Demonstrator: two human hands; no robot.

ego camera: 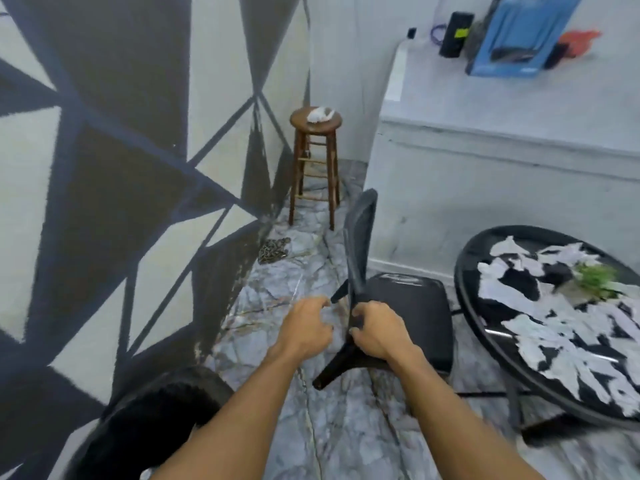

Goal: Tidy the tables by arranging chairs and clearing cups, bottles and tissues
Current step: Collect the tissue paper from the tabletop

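Observation:
A black chair (408,306) stands on the marble floor, its seat turned toward the round table (465,271) on the right. My right hand (375,329) is closed around the lower edge of the chair's backrest. My left hand (306,325) hovers just left of the backrest, fingers curled and apart, holding nothing. The round black table has a black-and-white patterned top with a small green plant (597,280) on it. Farther back, a crumpled white tissue (320,115) lies on a brown wooden stool (315,161) in the corner.
A wall with a dark geometric pattern runs along the left. A white counter (485,140) at the right back carries a blue box (519,36) and a black speaker (455,34). A metal chain (273,250) lies on the floor. Another dark chair (152,420) sits at the bottom left.

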